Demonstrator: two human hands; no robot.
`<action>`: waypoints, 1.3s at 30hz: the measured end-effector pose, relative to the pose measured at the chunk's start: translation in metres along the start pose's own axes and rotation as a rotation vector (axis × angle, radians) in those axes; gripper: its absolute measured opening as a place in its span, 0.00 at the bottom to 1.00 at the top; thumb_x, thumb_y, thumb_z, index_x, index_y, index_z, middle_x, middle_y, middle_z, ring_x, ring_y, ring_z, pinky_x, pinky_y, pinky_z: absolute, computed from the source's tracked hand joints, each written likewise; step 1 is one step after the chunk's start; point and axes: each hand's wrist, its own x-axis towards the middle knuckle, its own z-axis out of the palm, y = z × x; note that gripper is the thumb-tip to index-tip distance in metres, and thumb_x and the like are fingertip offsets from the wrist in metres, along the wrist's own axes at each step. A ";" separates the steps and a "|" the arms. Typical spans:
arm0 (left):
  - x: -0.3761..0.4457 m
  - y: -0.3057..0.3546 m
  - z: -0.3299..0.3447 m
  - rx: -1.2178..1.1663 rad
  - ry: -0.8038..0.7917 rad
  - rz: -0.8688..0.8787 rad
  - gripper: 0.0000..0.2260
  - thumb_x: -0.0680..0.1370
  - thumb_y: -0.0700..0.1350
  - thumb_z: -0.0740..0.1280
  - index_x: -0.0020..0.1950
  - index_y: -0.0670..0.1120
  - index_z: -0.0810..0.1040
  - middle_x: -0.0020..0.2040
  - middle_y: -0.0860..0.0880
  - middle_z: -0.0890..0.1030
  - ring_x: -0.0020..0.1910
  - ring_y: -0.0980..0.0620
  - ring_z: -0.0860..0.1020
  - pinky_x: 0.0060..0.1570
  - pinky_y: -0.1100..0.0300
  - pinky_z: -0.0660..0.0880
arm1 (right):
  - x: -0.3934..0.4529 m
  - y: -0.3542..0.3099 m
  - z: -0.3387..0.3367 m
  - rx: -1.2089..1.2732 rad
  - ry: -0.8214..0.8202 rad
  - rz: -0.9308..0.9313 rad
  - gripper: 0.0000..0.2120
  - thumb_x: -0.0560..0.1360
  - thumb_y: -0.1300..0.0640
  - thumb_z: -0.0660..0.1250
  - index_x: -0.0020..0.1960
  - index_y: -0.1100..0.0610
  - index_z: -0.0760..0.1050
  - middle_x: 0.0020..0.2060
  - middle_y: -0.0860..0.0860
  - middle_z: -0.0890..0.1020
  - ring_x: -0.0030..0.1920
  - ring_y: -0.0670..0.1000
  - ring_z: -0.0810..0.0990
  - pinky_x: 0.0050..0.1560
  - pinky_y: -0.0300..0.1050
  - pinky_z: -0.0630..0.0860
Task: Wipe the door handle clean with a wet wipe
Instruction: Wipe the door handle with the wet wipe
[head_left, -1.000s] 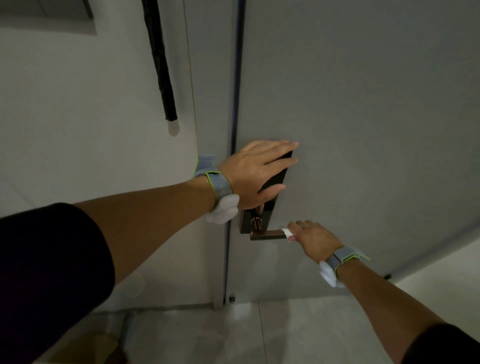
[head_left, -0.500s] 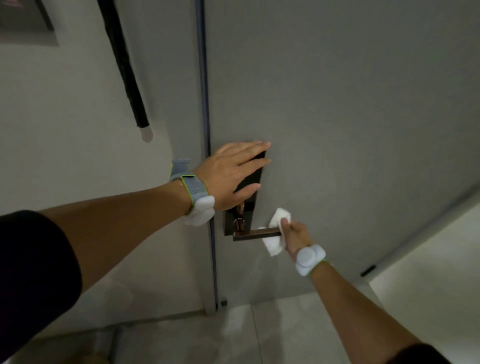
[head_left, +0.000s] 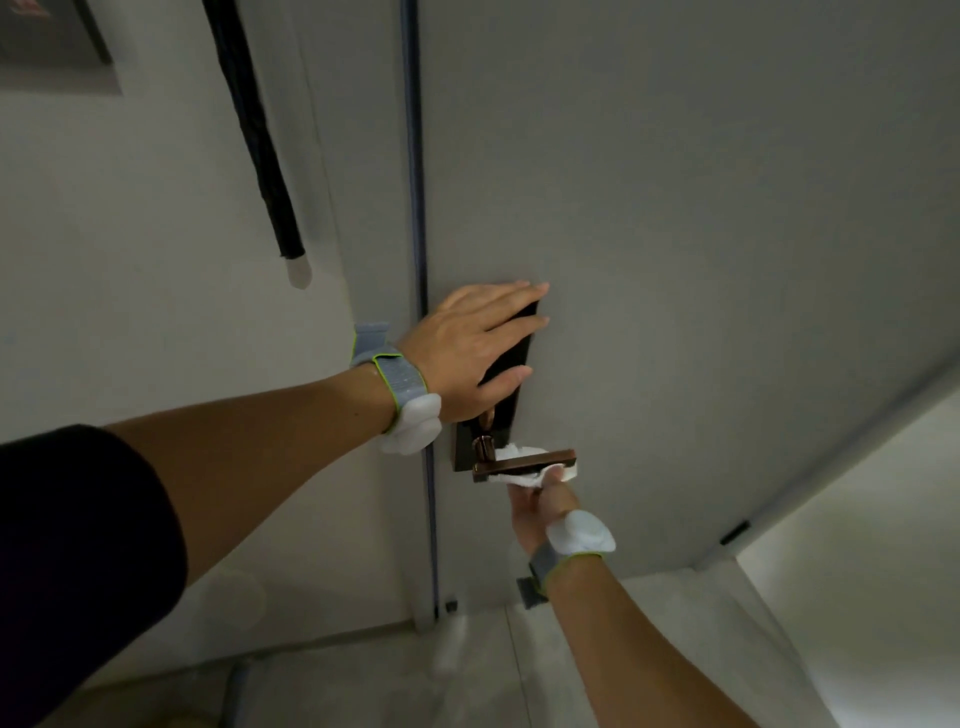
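A bronze lever door handle (head_left: 524, 463) sticks out from a dark lock plate (head_left: 511, 387) on the grey door (head_left: 675, 234). My right hand (head_left: 543, 506) comes up from below and presses a white wet wipe (head_left: 527, 475) around the underside and far side of the lever. My left hand (head_left: 475, 348) lies flat with fingers spread on the upper part of the lock plate, holding nothing. Most of the plate is hidden under that hand.
The door's hinge-side gap and frame (head_left: 418, 260) run down just left of the lock. A black strap with a pale tip (head_left: 260, 140) hangs on the left wall. Grey floor tiles (head_left: 467, 675) lie below, with a bright opening at the right.
My right hand turned from gripping the lever's end to reaching under it, and the wipe now wraps the lever's underside. My left hand stayed flat on the plate.
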 end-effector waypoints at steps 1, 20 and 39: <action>0.000 -0.001 0.000 -0.005 0.005 0.005 0.22 0.77 0.52 0.63 0.68 0.44 0.71 0.75 0.45 0.65 0.74 0.46 0.64 0.71 0.49 0.63 | -0.006 0.013 0.007 0.096 -0.013 0.082 0.19 0.82 0.54 0.54 0.67 0.64 0.66 0.64 0.62 0.74 0.58 0.56 0.78 0.59 0.51 0.77; -0.004 -0.013 -0.002 -0.086 -0.025 0.090 0.23 0.78 0.53 0.62 0.69 0.42 0.70 0.76 0.43 0.63 0.75 0.46 0.61 0.73 0.51 0.57 | -0.001 0.034 0.044 0.380 0.111 0.298 0.16 0.79 0.65 0.46 0.48 0.64 0.73 0.44 0.60 0.77 0.39 0.57 0.74 0.35 0.47 0.73; -0.001 -0.012 0.002 -0.076 0.024 0.095 0.22 0.77 0.54 0.62 0.66 0.43 0.73 0.75 0.43 0.65 0.74 0.45 0.63 0.71 0.49 0.62 | 0.003 -0.041 0.016 -0.481 0.208 -0.232 0.16 0.81 0.60 0.46 0.60 0.66 0.68 0.58 0.68 0.72 0.62 0.66 0.72 0.64 0.66 0.67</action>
